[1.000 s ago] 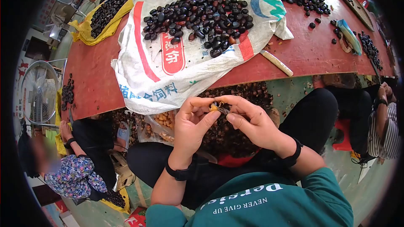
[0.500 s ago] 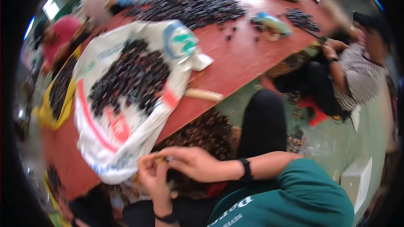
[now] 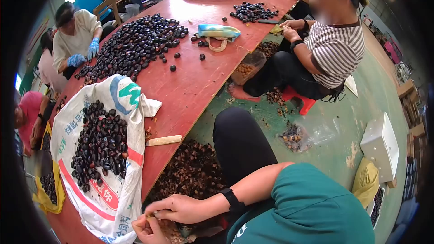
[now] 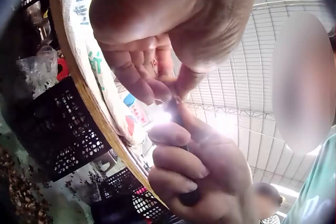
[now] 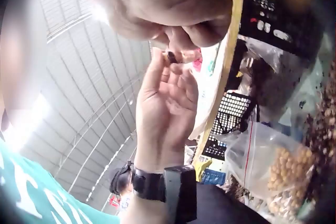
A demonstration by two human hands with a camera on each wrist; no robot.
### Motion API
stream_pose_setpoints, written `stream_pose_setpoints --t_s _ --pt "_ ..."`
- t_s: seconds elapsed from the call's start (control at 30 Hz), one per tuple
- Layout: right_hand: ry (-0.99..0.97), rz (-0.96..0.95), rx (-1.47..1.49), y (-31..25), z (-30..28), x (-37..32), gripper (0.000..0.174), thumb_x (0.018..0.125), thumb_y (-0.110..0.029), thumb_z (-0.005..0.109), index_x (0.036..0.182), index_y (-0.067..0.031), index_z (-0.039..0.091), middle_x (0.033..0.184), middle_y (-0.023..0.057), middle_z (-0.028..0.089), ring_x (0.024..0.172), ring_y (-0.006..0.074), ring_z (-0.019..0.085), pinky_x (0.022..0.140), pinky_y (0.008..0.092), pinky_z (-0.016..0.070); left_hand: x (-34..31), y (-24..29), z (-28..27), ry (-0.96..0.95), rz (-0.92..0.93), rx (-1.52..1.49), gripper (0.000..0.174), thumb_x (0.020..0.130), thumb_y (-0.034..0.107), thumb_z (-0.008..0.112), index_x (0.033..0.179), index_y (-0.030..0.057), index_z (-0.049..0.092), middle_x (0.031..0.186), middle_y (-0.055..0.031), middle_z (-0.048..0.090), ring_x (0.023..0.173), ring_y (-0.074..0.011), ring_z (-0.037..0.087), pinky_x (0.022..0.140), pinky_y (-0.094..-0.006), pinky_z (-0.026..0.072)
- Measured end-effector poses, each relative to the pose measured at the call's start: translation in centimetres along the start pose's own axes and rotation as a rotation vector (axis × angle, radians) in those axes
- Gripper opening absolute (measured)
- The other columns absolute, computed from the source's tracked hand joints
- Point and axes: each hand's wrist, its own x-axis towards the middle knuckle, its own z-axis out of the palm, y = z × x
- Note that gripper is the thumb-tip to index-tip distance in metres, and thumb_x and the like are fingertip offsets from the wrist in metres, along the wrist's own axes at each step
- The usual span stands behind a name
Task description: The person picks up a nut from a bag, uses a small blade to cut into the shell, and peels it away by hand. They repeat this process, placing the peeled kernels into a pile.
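Low in the head view, my left hand point(image 3: 152, 231) and right hand point(image 3: 180, 208) meet at the fingertips. Between them, the right wrist view shows a small dark-brown nut point(image 5: 170, 57) pinched by thumb and fingers of the left hand. The right fingertips work at that nut from the other side. In the left wrist view, the curled right fingers also cover a dark piece point(image 4: 190, 196), mostly hidden in the palm. Beside the hands, a white woven sack point(image 3: 63, 144) on the table carries a pile of glossy black nuts point(image 3: 99, 140).
On the red table point(image 3: 181, 90) lie a wooden stick point(image 3: 163, 140), a blue-yellow pouch point(image 3: 219, 32) and a large pile of dark nuts point(image 3: 135, 45). Discarded shells point(image 3: 192, 167) heap below its edge. A clear bag of yellow kernels point(image 5: 289, 169) is near my knees. Other people sit around the table.
The head view has swung to the right, so the sack and both hands now appear further left and lower. My hands stay together at the nut throughout.
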Motion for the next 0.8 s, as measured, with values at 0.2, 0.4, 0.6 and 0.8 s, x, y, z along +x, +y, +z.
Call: stream_pose_setpoints --t_s 0.2,0.4,0.6,0.8 --pt "-0.035 -0.038 0.063 -0.9 -2.6 2.2 0.033 0.103 -0.016 0.052 0.130 0.0012 0.059 0.116 0.0138 0.071 0.110 0.0180 0.065 0.096 0.0322 0.0490 -0.8 3.7 1.9 -0.101 -0.179 -0.247 0.015 0.098 0.007 0.063 0.109 0.0011 0.055 0.089 -0.0065 0.064 0.069 -0.0120 0.060 0.063 -0.0241 0.0512" --pt "-0.274 0.141 -0.149 -2.7 -1.9 0.5 0.043 0.101 -0.022 0.053 0.140 -0.0038 0.051 0.118 0.0204 0.068 0.107 0.0342 0.067 0.092 0.0400 0.0510 -0.3 6.6 2.2 0.187 -0.353 -0.407 0.027 0.101 0.017 0.062 0.120 0.0033 0.049 0.112 -0.0103 0.058 0.101 -0.0181 0.060 0.084 -0.0285 0.0518" --pt "-0.301 0.056 -0.070 -1.3 -1.3 0.2 0.046 0.102 -0.018 0.053 0.146 -0.0049 0.046 0.130 0.0162 0.064 0.115 0.0284 0.064 0.097 0.0374 0.0494 0.0 2.2 0.8 0.052 -0.264 -0.506 0.027 0.101 0.020 0.061 0.118 0.0039 0.049 0.110 -0.0091 0.057 0.101 -0.0174 0.059 0.086 -0.0289 0.0498" --pt "-0.326 0.037 0.005 -1.0 -1.5 0.5 0.041 0.101 -0.016 0.053 0.142 -0.0063 0.051 0.127 0.0150 0.065 0.112 0.0261 0.065 0.097 0.0364 0.0495 1.1 6.6 1.2 0.270 -0.702 -0.857 0.026 0.100 0.017 0.064 0.116 0.0037 0.050 0.106 -0.0075 0.057 0.097 -0.0167 0.058 0.084 -0.0282 0.0487"
